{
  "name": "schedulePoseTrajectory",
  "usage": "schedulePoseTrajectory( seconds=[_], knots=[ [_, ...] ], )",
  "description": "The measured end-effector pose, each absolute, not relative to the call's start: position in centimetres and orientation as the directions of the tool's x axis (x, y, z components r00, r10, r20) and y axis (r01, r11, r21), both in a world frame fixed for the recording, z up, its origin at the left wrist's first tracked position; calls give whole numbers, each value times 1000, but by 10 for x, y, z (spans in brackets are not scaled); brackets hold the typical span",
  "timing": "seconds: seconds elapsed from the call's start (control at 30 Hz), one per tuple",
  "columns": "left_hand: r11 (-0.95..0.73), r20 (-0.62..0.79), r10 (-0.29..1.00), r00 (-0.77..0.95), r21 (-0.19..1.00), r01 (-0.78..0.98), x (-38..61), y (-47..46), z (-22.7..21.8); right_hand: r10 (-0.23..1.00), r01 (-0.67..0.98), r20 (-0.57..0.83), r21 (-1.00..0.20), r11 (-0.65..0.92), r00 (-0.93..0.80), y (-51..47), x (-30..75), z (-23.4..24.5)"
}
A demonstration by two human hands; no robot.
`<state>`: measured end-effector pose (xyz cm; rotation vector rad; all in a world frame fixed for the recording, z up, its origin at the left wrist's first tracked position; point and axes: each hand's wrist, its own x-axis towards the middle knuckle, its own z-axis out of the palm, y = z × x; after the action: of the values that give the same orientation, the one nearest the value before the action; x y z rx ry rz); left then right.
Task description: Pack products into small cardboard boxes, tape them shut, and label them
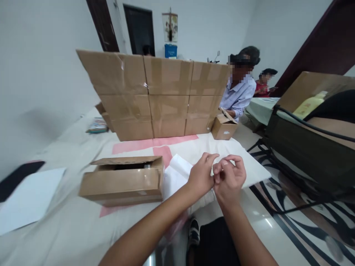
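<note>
My left hand (202, 173) and my right hand (230, 181) meet in the air over the near edge of the white cloth. The upper fingers of the left hand stretch forward and stand apart; its lower fingers are hidden. Curled fingers and a thumb pressed together form the right hand's pinch, and anything inside it is too small to make out. Beyond the hands lies a folded white sheet (177, 171). To their left sits a long cardboard box (122, 184), its top flap partly raised over a dark gap.
A wall of taped cardboard (169, 96) stands across the surface. At its right end is a small open carton (224, 127), near a person in a light shirt (240, 96). A white board (33, 195) lies left. A dark chair (302, 147) stands right, holding a yellow bottle (309, 104).
</note>
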<state>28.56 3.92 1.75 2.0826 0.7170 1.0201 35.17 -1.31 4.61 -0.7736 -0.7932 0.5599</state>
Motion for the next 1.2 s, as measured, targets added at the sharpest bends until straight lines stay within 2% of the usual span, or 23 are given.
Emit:
schedulePoseTrajectory(
  seconds=[0.07, 0.13, 0.2, 0.27, 0.33, 0.43, 0.6, 0.73, 0.9, 1.1, 1.2],
  knots=[
    [-460, 360, 779, 513, 884, 78, 252, 26, 37, 689, -231, 481, -703, 673, 543, -16, 323, 62],
    [-349, 290, 802, 522, 937, 16, 208, 10, 47, 738, -314, 513, -682, 661, 439, -22, 295, 76],
    [-257, 222, 826, 519, 966, -4, 159, -8, 48, 833, -360, 501, -752, 553, 233, -29, 266, 86],
    [-149, 160, 871, 465, 987, -59, 111, -23, 40, 898, -353, 436, -849, 392, -52, -32, 238, 92],
    [-65, 125, 910, 395, 984, -163, 68, -33, 25, 889, -309, 349, -916, 257, -295, -31, 211, 92],
    [-62, 157, 922, 354, 962, -265, 18, -42, 0, 841, -234, 265, -957, 171, -471, -27, 180, 73],
    [-65, 109, 868, 485, 992, -106, -28, -33, -9, 811, -205, 249, -965, 162, -529, -20, 161, 17],
    [-17, 26, 848, 530, 1000, -22, -39, -7, -23, 789, -121, 154, -987, 102, -594, -13, 156, -10],
    [135, -63, 910, 410, 979, -150, -35, -1, -48, 759, -56, 97, -995, 80, -644, 0, 145, -22],
    [-8, 22, 970, 241, 998, -61, -41, -2, -46, 753, 8, 69, -995, 97, -655, 2, 151, -23],
    [-1, 4, 980, 200, 1000, -13, -42, -2, -45, 766, 81, 18, -993, 92, -642, -3, 168, -22]
  ],
)
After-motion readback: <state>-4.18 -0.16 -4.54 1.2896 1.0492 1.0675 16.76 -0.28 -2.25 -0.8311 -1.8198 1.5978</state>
